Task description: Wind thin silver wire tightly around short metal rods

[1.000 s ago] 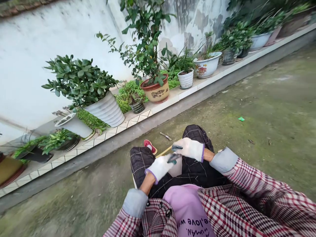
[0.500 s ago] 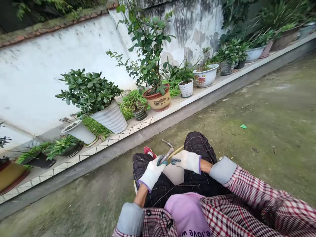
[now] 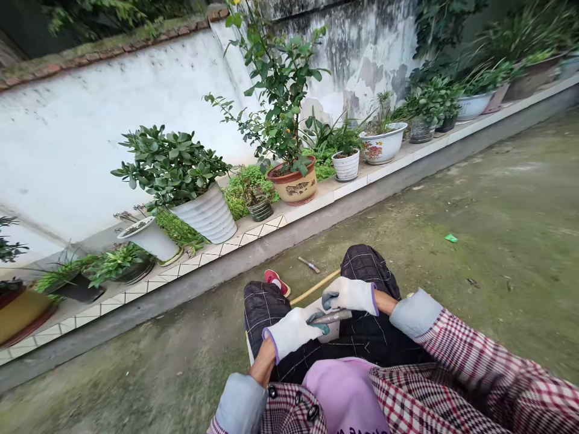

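My left hand, in a white glove with grey-green fingertips, is closed around a short grey rod-shaped object. The rod lies nearly level and points to the right; its exact kind does not show. Just above its far end is my right hand, gloved the same way, with the fingers curled in. Whether anything is pinched in those fingers is hidden. Beneath both hands, between my knees, a pale flat surface shows in part. Behind them a thin yellow rod or hose runs slantwise.
A small stick-like tool lies on the mossy concrete ground beyond my red shoe. Farther off, a low tiled ledge carries several potted plants along a white wall. A green scrap is on the ground at right.
The grey rod has swung from pointing up and away to lying nearly level toward the right. My left hand has moved right and down; my right hand has shifted slightly right.
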`<state>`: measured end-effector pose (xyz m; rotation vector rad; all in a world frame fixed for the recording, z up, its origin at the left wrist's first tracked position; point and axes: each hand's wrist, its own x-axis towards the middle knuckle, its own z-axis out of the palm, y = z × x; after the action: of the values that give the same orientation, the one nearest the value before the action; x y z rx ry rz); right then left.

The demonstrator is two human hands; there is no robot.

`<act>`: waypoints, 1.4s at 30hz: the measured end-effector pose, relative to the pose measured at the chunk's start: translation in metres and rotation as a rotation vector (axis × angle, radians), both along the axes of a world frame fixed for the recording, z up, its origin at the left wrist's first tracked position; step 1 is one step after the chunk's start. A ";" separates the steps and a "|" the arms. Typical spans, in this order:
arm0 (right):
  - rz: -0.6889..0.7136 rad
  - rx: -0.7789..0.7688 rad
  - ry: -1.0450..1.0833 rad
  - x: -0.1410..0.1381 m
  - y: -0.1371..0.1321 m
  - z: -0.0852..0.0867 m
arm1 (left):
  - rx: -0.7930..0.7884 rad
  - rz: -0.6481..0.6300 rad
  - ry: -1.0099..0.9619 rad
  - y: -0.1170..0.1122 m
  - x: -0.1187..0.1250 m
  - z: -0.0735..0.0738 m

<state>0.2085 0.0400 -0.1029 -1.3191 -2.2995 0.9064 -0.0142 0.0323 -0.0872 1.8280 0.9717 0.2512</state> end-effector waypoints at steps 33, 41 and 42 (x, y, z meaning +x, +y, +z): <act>-0.171 -0.076 0.004 -0.016 -0.002 0.005 | 0.139 0.412 -0.045 0.041 -0.014 -0.008; -0.039 0.084 -0.280 -0.022 -0.010 -0.005 | 0.296 0.126 0.384 0.019 0.002 -0.021; -0.015 0.096 -0.303 -0.020 -0.009 -0.007 | 0.273 0.102 0.367 0.015 0.003 -0.024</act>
<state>0.1886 0.0308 -0.1096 -1.5177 -2.5157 0.6162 -0.0116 0.0469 -0.1109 2.1223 1.3406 0.1153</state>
